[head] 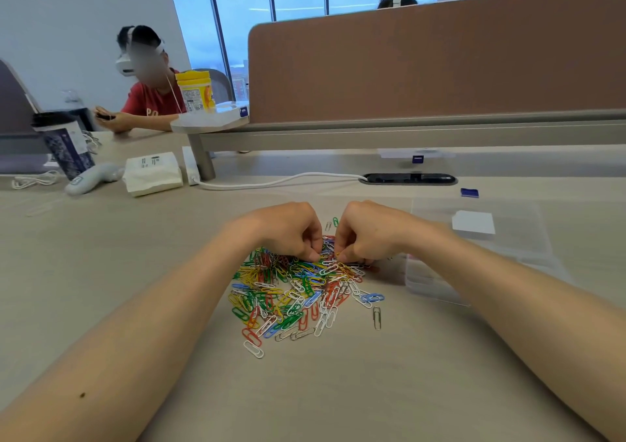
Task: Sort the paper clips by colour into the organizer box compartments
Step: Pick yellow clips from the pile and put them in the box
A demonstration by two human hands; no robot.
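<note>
Your paper clips (298,292) lie in one loose heap on the worktop (338,391), straight in front of you, with red, yellow, green, blue, white and bare metal ones all mixed together. One grey clip (377,318) sits apart at the heap's right edge, and a green clip (335,221) lies just beyond your knuckles.

Both your hands are down on the far side of the heap, close together. Your left hand (288,231) has its fingers curled under, with thumb and fingertips pinched on clips at the top of the heap. Your right hand (366,231) mirrors it, fingers curled and tips nipping clips just beside the left. Which colours you have pinched cannot be told.

The organizer box (518,241) is clear plastic and stands to the right of the heap, partly under your right forearm. A white card (473,225) lies in it toward the far side. Whether any clips are in its compartments is hard to tell.

Farther out, a white cable (281,180) runs to a black port (410,179) in the worktop. To the left are a tissue pack (152,174) and a dark patterned cup (66,147). A brown partition (440,55) closes off the back, and another person in a red shirt (152,101) sits at the far left.
</note>
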